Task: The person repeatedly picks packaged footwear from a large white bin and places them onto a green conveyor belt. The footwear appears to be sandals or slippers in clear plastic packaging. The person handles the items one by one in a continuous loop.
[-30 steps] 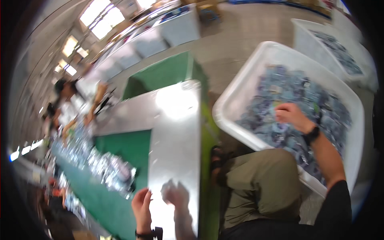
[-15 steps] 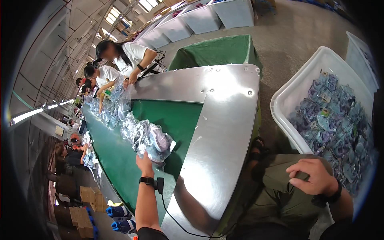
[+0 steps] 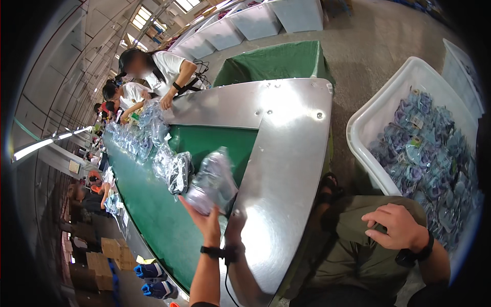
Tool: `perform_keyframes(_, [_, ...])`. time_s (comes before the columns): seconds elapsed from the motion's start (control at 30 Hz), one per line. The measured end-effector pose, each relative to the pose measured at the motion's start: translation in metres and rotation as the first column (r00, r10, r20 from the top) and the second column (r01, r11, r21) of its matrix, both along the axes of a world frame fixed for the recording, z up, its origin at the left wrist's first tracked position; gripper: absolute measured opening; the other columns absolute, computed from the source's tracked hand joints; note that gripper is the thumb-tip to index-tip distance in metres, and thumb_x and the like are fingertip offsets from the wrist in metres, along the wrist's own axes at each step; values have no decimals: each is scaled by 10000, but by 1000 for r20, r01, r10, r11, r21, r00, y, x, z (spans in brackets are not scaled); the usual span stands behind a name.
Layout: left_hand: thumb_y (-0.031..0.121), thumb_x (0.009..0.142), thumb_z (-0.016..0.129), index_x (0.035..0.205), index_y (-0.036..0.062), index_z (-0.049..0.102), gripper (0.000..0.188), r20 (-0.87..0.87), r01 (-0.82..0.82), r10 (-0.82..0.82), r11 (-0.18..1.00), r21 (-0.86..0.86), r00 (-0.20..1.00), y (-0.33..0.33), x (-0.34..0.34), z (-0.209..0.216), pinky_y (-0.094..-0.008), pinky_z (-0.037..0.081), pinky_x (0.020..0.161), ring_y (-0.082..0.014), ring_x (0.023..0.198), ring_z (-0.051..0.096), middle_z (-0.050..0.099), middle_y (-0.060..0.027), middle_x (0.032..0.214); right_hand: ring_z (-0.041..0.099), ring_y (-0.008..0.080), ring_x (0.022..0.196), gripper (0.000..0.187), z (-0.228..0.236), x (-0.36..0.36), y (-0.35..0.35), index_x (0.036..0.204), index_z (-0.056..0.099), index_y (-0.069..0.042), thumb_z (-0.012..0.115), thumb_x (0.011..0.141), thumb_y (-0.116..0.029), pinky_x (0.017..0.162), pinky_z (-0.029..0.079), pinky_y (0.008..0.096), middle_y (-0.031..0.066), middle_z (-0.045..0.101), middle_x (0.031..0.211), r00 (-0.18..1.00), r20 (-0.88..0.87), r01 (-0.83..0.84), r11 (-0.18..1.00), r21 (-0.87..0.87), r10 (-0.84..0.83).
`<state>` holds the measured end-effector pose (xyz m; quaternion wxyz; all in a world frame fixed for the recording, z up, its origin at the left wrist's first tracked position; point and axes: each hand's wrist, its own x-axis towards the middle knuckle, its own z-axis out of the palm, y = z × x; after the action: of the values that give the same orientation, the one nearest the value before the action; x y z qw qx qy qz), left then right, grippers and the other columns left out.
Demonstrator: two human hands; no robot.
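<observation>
My left hand (image 3: 206,221) grips the lower end of a clear plastic bag of shoes (image 3: 212,179), pale purple and smeared by motion. It is held over the green conveyor belt (image 3: 169,225), close to the metal edge. Just beyond lies another bag of shoes (image 3: 176,169), grey and white inside clear film. My right hand (image 3: 394,225) hovers by my right thigh, fingers loosely bent and apart, with nothing in it. Farther up the belt, more bagged shoes (image 3: 135,135) lie in a heap.
A metal ledge (image 3: 276,179) frames the belt's end. At the right stands a white tub (image 3: 365,125) heaped with bagged blue and purple shoes. A green-lined bin (image 3: 271,66) is behind the ledge. Co-workers (image 3: 166,71) stand along the belt; blue shoes (image 3: 153,279) sit at its left side.
My left hand has moved right and toward me, drawing one bag of shoes away from the others. The nearest co-worker's hand has shifted slightly. My right hand has barely moved.
</observation>
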<state>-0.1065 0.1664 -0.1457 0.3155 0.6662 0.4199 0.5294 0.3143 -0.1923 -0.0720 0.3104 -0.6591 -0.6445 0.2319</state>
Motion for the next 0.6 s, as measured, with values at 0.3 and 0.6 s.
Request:
perform_keyframes(0.3, [6,949,686,1422,60,645,478,-232,-19,-49,959,-281,971,-78,-18,35,-384,519,1022,-198,1307,566,523,-104,1469,707,273,832,301,1,0,-2,1142,749,-87,807,875,-212,777,567,402,32,733,923,999,-3,-36,999,-27,35])
perform_keyframes(0.6, [133,1000,749,1726,65,104,974,146,207,-150,788,-580,978,-89,44,45,-447,452,1176,-296,1432,487,365,-209,1646,716,267,829,329,1,-1,-7,1180,742,-68,801,891,-213,754,576,399,49,737,943,998,-40,-48,999,-6,48])
